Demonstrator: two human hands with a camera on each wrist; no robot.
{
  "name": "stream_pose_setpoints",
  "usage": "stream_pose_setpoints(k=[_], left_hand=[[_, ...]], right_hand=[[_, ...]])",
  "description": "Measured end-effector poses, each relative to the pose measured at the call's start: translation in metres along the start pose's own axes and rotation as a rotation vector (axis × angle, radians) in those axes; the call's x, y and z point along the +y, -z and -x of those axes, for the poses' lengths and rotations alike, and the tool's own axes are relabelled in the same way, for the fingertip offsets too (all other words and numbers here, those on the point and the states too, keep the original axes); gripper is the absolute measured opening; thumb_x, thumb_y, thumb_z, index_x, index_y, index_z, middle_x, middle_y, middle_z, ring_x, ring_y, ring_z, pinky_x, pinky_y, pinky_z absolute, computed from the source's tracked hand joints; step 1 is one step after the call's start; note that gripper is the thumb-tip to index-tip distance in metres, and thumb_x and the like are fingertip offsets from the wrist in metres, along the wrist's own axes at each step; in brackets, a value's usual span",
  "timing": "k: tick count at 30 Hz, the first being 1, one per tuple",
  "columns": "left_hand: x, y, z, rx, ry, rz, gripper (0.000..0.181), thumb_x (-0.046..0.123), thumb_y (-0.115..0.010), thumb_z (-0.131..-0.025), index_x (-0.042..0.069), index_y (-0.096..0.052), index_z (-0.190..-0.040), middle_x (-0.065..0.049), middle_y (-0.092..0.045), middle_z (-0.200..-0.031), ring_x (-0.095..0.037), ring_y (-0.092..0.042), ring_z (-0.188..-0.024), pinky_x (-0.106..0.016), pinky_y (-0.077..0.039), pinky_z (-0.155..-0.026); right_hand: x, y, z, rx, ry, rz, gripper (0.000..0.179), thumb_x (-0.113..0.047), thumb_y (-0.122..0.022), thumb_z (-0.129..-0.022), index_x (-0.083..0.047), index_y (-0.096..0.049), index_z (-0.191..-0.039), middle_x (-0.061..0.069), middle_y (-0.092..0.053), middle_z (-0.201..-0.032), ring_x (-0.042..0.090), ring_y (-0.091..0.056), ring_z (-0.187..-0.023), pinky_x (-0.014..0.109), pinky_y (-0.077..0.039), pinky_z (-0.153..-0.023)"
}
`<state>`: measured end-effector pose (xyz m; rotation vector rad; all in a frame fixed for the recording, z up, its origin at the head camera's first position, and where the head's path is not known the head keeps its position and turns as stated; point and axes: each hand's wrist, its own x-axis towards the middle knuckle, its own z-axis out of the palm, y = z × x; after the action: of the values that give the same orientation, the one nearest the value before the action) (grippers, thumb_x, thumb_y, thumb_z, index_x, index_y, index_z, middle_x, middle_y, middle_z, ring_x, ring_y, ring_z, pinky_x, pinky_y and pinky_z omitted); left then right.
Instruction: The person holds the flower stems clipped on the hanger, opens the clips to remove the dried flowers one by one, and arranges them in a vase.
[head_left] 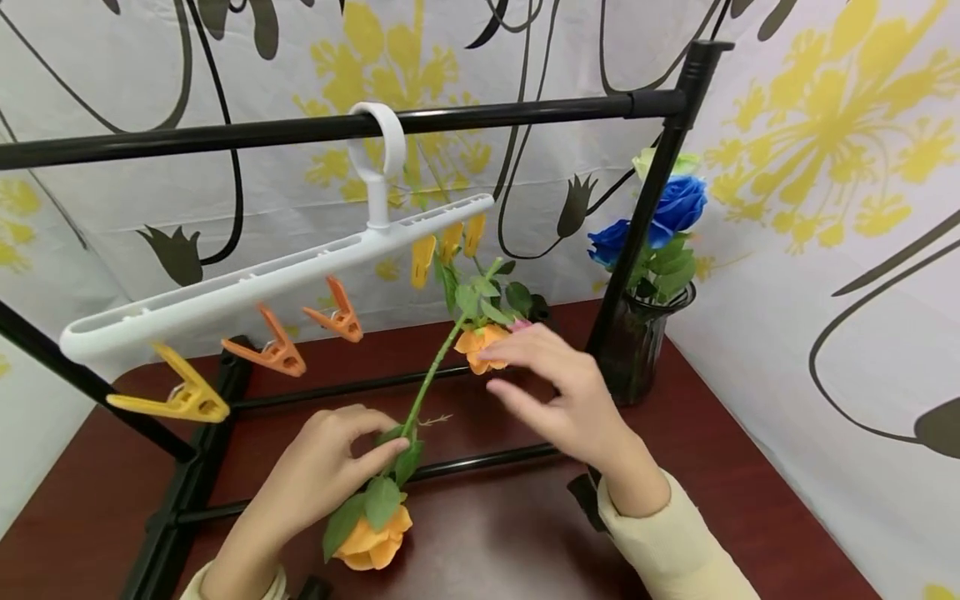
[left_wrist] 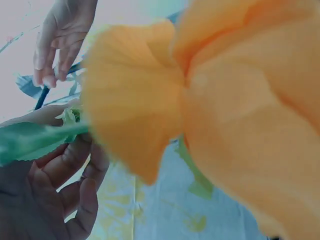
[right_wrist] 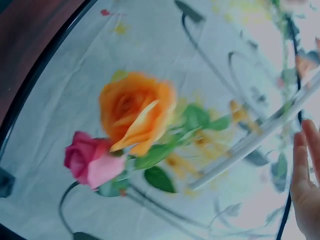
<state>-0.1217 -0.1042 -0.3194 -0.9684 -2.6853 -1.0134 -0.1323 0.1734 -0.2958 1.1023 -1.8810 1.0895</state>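
Observation:
My left hand [head_left: 330, 458] pinches the green stem of an artificial orange rose [head_left: 375, 537], whose bloom points down and whose bare stem end slants up toward the hanger. In the left wrist view that bloom [left_wrist: 220, 100] fills much of the picture. My right hand [head_left: 566, 392], thumb and fingers apart, is beside a second orange rose [head_left: 480, 346] hanging bloom down. A pink rose [right_wrist: 90, 160] hangs beside this second one in the right wrist view. Yellow clips [head_left: 450, 242] near the right end of a white hanger [head_left: 277, 279] are above these blooms.
The hanger hooks over a black rack bar [head_left: 300, 129]. Orange clips [head_left: 277, 346] and a yellow clip [head_left: 180, 396] hang from its left part. Behind the right rack post stands a dark glass vase [head_left: 648, 333] with blue roses [head_left: 678, 204]. Patterned cloth surrounds the dark red table [head_left: 720, 467].

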Motion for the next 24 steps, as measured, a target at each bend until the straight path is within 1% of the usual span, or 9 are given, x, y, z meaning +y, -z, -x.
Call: stream_pose_setpoints(k=[2,5,7,10,14,16,19,22,24], left_hand=[[0.004,0.0,-0.007,-0.043,-0.019,-0.005,0.003,0.023,-0.074,-0.091,0.023,-0.076,-0.093,0.013,-0.072,-0.086,-0.001,-0.066,-0.08,-0.025,-0.054,-0.07],[0.01,-0.002,-0.015,-0.084,-0.059,-0.006,0.007,0.025,-0.072,-0.092,0.02,-0.076,-0.093,0.01,-0.073,-0.087,-0.002,-0.066,-0.081,-0.025,-0.054,-0.072],[0.012,-0.005,-0.018,-0.109,-0.078,0.011,0.01,0.026,-0.071,-0.093,0.018,-0.076,-0.094,0.009,-0.073,-0.087,0.0,-0.064,-0.076,-0.023,-0.053,-0.069],[0.014,-0.01,-0.022,-0.139,-0.078,0.055,0.008,0.024,-0.071,-0.093,0.017,-0.076,-0.093,0.01,-0.071,-0.081,0.003,-0.055,-0.062,-0.021,-0.05,-0.062],[0.014,-0.013,-0.028,-0.157,-0.074,0.111,0.004,0.021,-0.071,-0.092,0.019,-0.074,-0.09,0.013,-0.066,-0.073,0.002,-0.045,-0.052,-0.02,-0.046,-0.056],[0.013,-0.014,-0.03,-0.165,-0.075,0.135,0.004,0.02,-0.071,-0.093,0.02,-0.073,-0.09,0.014,-0.064,-0.071,0.001,-0.043,-0.051,-0.02,-0.045,-0.054],[0.013,-0.015,-0.033,-0.195,-0.068,0.163,0.008,0.021,-0.07,-0.093,0.021,-0.07,-0.086,0.015,-0.056,-0.064,0.001,-0.037,-0.047,-0.018,-0.04,-0.052],[0.013,-0.017,-0.036,-0.237,-0.06,0.184,0.017,0.023,-0.069,-0.094,0.021,-0.064,-0.078,0.014,-0.042,-0.059,0.002,-0.028,-0.046,-0.017,-0.033,-0.05],[0.013,-0.018,-0.038,-0.265,-0.053,0.195,0.021,0.023,-0.069,-0.094,0.021,-0.061,-0.075,0.013,-0.039,-0.058,0.003,-0.026,-0.046,-0.016,-0.031,-0.049]], right_hand=[[-0.008,-0.003,-0.001,-0.073,0.071,0.01,0.021,-0.016,-0.068,-0.095,-0.002,-0.071,-0.112,0.01,-0.072,-0.108,0.021,-0.065,-0.105,0.031,-0.047,-0.104],[-0.016,-0.008,-0.004,-0.175,0.14,0.036,0.019,-0.01,-0.068,-0.094,-0.003,-0.07,-0.112,0.009,-0.07,-0.109,0.019,-0.064,-0.106,0.03,-0.049,-0.1],[-0.017,-0.012,-0.005,-0.224,0.162,0.053,0.016,-0.007,-0.069,-0.093,-0.004,-0.07,-0.109,0.007,-0.07,-0.107,0.017,-0.064,-0.104,0.028,-0.051,-0.097],[-0.016,-0.015,-0.005,-0.273,0.188,0.103,0.014,-0.006,-0.071,-0.09,-0.007,-0.071,-0.104,0.003,-0.07,-0.101,0.014,-0.065,-0.099,0.024,-0.053,-0.09],[-0.014,-0.013,-0.01,-0.35,0.228,0.243,0.013,-0.009,-0.075,-0.087,-0.01,-0.073,-0.1,-0.002,-0.072,-0.096,0.013,-0.065,-0.097,0.023,-0.054,-0.088],[-0.012,-0.011,-0.013,-0.411,0.222,0.307,0.014,-0.012,-0.077,-0.086,-0.013,-0.074,-0.1,-0.006,-0.073,-0.095,0.012,-0.064,-0.097,0.022,-0.053,-0.086],[-0.007,-0.006,-0.014,-0.509,0.168,0.354,0.013,-0.017,-0.077,-0.087,-0.016,-0.075,-0.1,-0.01,-0.073,-0.094,0.01,-0.06,-0.093,0.021,-0.051,-0.082],[-0.002,-0.002,-0.011,-0.58,0.095,0.33,0.013,-0.021,-0.077,-0.088,-0.019,-0.075,-0.1,-0.012,-0.071,-0.093,0.01,-0.056,-0.09,0.022,-0.048,-0.079],[0.002,0.0,-0.009,-0.619,0.051,0.291,0.013,-0.023,-0.077,-0.088,-0.019,-0.075,-0.1,-0.012,-0.071,-0.092,0.009,-0.054,-0.089,0.021,-0.047,-0.077]])
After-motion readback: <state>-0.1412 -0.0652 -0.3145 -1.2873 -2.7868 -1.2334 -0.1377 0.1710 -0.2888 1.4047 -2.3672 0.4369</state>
